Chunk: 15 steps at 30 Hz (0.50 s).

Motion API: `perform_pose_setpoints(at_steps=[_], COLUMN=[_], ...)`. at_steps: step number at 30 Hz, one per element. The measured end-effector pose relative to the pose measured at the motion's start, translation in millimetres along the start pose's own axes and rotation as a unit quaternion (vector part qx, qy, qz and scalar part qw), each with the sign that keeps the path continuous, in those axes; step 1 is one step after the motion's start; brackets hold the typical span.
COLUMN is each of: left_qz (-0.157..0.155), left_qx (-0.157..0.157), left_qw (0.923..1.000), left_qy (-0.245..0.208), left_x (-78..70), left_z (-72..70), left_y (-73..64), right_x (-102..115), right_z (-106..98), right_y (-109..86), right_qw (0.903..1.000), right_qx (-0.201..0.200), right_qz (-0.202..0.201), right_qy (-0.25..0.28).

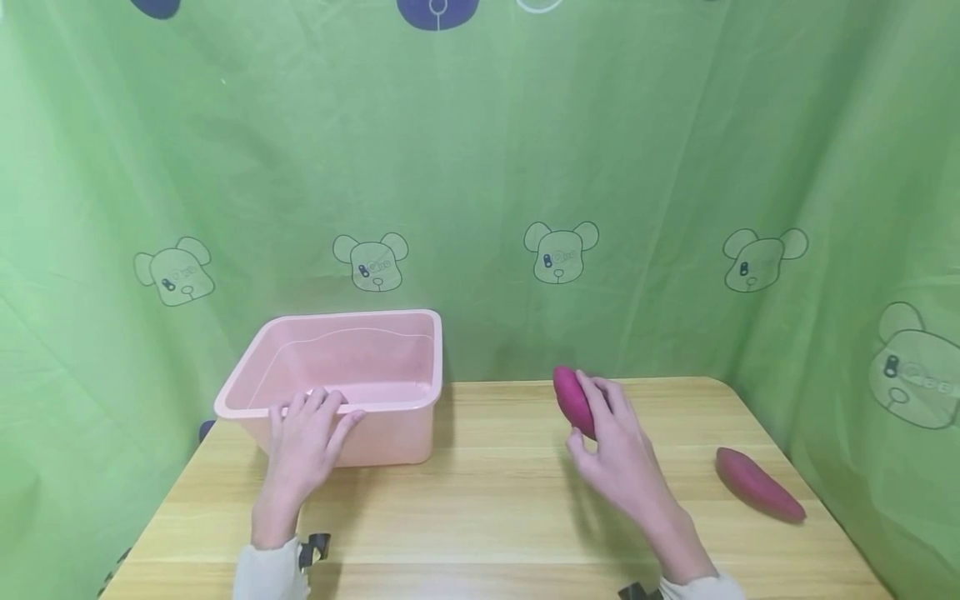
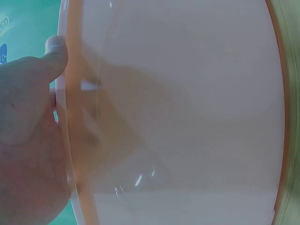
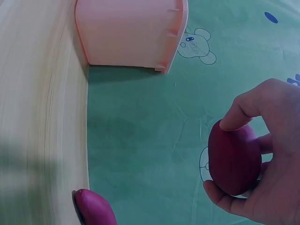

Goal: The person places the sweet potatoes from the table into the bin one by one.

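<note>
My left hand (image 1: 303,442) grips the near rim of a pink plastic basin (image 1: 393,433), its fingers over the edge and its thumb on the outside. In the left wrist view the basin's wall (image 2: 197,122) takes up most of the picture. My right hand (image 1: 618,450) holds a purple-red sweet potato (image 1: 572,402) above the table, toward the back. Thumb and fingers close round its sides in the right wrist view, where the sweet potato (image 3: 233,161) looks rounded. A second sweet potato (image 1: 759,486) lies at the table's right side.
The basin stands at the back left of the light wooden table (image 1: 480,517). A green curtain (image 1: 480,167) printed with bear heads hangs behind the table and along both sides. The table's right corner (image 1: 720,383) is rounded.
</note>
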<state>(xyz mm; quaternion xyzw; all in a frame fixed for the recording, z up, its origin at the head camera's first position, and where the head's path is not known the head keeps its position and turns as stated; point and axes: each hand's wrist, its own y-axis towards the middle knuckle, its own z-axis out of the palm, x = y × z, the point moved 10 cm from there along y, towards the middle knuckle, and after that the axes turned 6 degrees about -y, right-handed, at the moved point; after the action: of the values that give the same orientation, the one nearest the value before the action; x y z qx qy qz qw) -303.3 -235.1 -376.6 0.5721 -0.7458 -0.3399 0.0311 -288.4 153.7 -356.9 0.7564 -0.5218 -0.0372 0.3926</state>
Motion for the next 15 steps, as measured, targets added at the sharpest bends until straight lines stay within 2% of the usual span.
perform_pose_setpoints(at_steps=[15], left_qz=[-0.005], left_qx=[0.002], left_qw=[1.0], left_qy=[-0.002], left_x=[1.6], left_z=[0.1], left_y=[0.2], right_x=[5.3], right_z=[9.0], right_y=[3.9], right_qw=[0.9999], right_qx=[0.01], right_qz=[-0.004], right_qy=[0.0])
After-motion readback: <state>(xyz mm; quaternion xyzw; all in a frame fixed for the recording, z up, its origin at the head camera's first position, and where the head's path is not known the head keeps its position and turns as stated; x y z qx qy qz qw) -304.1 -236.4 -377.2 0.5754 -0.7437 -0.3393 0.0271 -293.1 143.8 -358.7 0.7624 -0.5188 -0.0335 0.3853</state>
